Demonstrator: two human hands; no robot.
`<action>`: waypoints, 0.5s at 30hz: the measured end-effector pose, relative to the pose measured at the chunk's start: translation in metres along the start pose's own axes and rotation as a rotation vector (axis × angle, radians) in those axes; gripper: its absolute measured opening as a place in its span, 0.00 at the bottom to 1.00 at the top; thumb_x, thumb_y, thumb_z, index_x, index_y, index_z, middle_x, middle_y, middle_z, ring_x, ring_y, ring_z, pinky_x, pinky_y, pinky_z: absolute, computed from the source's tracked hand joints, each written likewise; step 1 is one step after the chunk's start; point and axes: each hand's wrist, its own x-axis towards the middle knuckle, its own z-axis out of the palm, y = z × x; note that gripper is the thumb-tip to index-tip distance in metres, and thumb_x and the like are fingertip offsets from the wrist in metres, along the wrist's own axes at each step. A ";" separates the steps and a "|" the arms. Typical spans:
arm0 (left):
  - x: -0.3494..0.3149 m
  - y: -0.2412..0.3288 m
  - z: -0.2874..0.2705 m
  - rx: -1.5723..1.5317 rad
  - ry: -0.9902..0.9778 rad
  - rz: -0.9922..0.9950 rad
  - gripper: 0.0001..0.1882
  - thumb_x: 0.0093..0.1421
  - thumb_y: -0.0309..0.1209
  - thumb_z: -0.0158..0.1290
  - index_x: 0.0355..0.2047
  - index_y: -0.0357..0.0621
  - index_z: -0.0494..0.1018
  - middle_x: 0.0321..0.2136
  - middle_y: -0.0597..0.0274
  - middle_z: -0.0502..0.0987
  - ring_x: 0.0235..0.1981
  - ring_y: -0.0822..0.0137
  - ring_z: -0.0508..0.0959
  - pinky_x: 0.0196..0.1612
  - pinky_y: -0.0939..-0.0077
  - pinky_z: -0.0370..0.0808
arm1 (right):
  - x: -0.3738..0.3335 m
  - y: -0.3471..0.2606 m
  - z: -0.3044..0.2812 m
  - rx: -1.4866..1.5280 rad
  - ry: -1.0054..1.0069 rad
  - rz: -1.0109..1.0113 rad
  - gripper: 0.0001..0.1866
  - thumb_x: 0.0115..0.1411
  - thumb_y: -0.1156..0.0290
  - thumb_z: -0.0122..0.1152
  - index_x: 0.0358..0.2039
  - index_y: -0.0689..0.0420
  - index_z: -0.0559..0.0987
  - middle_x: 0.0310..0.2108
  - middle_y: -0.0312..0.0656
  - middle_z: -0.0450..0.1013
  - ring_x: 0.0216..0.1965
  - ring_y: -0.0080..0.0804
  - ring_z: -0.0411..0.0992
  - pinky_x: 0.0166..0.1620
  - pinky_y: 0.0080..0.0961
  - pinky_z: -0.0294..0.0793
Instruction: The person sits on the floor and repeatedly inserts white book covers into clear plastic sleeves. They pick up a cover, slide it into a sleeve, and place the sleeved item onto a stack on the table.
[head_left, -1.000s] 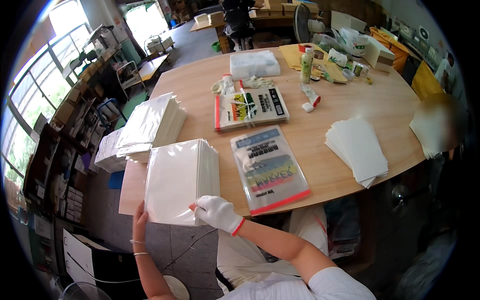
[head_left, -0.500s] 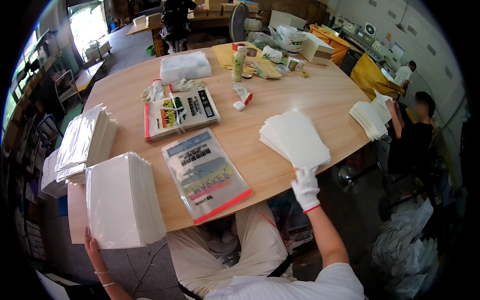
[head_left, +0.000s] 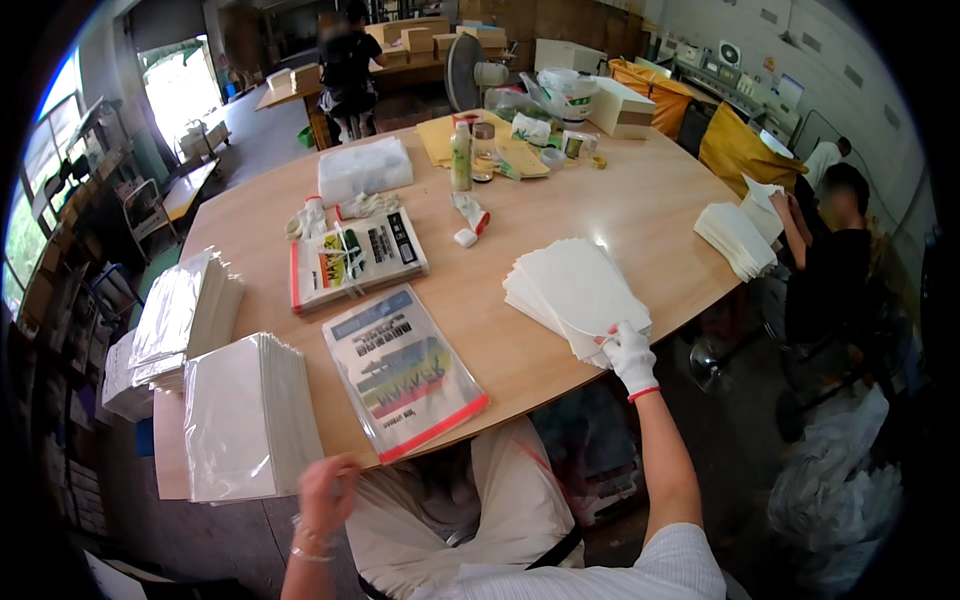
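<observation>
While fanned white paper sheets (head_left: 577, 288), right of frame centre, are pinched by the white-gloved right hand (head_left: 630, 359), creasing should be avoided; the bare left hand's (head_left: 328, 492) grip cannot be told.

Head fisheye, close above, facing down across table (head_left: 470, 285).

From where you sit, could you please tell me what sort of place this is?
Most likely a packing workshop: the white sheets fanned on the table, the printed plastic packet and the brown boxes behind suggest it.
</observation>
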 end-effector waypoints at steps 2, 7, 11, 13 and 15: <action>0.029 0.003 0.047 -0.092 -0.159 -0.040 0.15 0.49 0.22 0.49 0.39 0.38 0.69 0.36 0.52 0.74 0.39 0.51 0.74 0.41 0.63 0.71 | 0.008 0.053 0.016 0.266 0.127 0.194 0.13 0.52 0.66 0.58 0.26 0.57 0.64 0.24 0.40 0.72 0.31 0.26 0.72 0.28 0.21 0.68; 0.045 -0.061 0.149 0.475 -0.212 -0.144 0.22 0.46 0.27 0.52 0.44 0.40 0.67 0.40 0.47 0.71 0.41 0.46 0.71 0.45 0.60 0.67 | 0.037 0.032 0.009 1.292 0.309 0.754 0.18 0.52 0.47 0.55 0.29 0.48 0.67 0.17 0.33 0.59 0.13 0.25 0.60 0.13 0.19 0.59; 0.066 -0.074 0.160 0.762 -0.266 -0.022 0.10 0.48 0.30 0.50 0.32 0.44 0.71 0.32 0.54 0.71 0.34 0.56 0.72 0.38 0.67 0.69 | 0.046 0.070 -0.001 0.714 0.110 0.522 0.05 0.55 0.66 0.51 0.31 0.52 0.69 0.19 0.32 0.61 0.14 0.21 0.59 0.15 0.19 0.61; 0.079 -0.068 0.147 0.675 -0.242 -0.013 0.06 0.49 0.28 0.47 0.28 0.45 0.72 0.30 0.54 0.72 0.34 0.56 0.73 0.38 0.66 0.70 | 0.036 0.094 0.008 0.768 0.271 0.224 0.05 0.56 0.68 0.50 0.33 0.54 0.69 0.20 0.33 0.62 0.13 0.21 0.59 0.14 0.19 0.60; 0.069 -0.105 0.139 0.620 -0.159 -0.114 0.05 0.49 0.28 0.47 0.26 0.44 0.72 0.29 0.54 0.72 0.33 0.55 0.73 0.37 0.64 0.71 | -0.016 0.023 0.005 0.950 0.086 0.286 0.10 0.56 0.75 0.45 0.39 0.61 0.69 0.23 0.36 0.67 0.19 0.24 0.65 0.22 0.22 0.68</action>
